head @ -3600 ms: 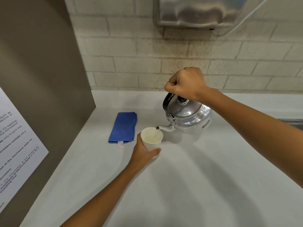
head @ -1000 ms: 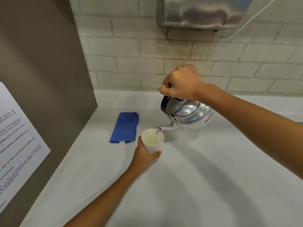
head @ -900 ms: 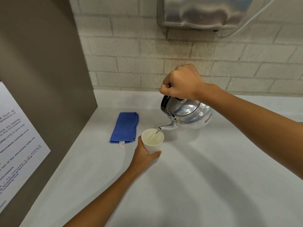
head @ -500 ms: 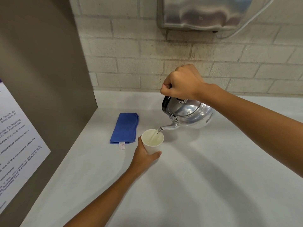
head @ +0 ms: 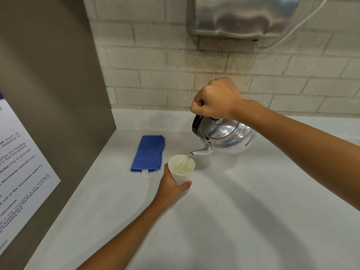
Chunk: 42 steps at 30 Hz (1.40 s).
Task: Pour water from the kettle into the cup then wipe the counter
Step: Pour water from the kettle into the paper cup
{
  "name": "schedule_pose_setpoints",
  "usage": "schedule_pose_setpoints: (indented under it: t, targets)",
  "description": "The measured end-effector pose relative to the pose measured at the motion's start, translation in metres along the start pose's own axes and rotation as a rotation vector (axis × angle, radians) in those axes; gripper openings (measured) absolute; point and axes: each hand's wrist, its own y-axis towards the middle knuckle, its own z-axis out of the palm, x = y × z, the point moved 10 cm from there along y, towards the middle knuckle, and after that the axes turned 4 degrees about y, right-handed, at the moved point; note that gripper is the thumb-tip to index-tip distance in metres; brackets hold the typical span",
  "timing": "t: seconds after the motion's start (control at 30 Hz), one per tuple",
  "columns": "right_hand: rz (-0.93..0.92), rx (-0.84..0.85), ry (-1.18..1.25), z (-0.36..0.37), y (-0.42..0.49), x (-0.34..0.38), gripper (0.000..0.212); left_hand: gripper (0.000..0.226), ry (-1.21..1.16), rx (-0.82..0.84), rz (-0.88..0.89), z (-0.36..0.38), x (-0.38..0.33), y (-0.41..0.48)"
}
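Note:
A shiny metal kettle (head: 226, 136) hangs tilted above the white counter (head: 233, 211), its spout down to the left. My right hand (head: 215, 101) is clenched around its black handle. A thin stream of water runs from the spout into a white paper cup (head: 181, 169), which holds some water. My left hand (head: 170, 185) wraps the cup from the near-left side and keeps it on the counter. A folded blue cloth (head: 149, 152) lies flat just left of the cup.
A grey-brown side panel (head: 52, 94) with a printed white notice (head: 19, 172) walls off the left. A brick wall (head: 165, 65) runs along the back, with a metal dispenser (head: 243, 16) mounted high on it.
The kettle has been lifted off the counter and tipped further, and water now streams into the cup. Both hands have kept their grips; the cup has stayed in place.

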Motion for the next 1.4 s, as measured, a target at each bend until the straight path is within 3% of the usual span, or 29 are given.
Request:
schedule_pose_setpoints:
  t: [0.6,0.97,1.4]
  targets:
    - [0.070,-0.001,0.070,0.013,-0.009,-0.010,0.039,0.072,0.025,-0.010,-0.007,-0.002,-0.003,-0.002]
    - [0.308,-0.057,0.288,0.039,-0.028,-0.058,0.046,0.075,0.031,-0.022,-0.019,-0.003,-0.004,-0.002]
    - [0.873,-0.188,0.613,0.100,-0.049,-0.130,0.032,0.071,0.049,-0.011,-0.047,-0.005,0.006,-0.001]
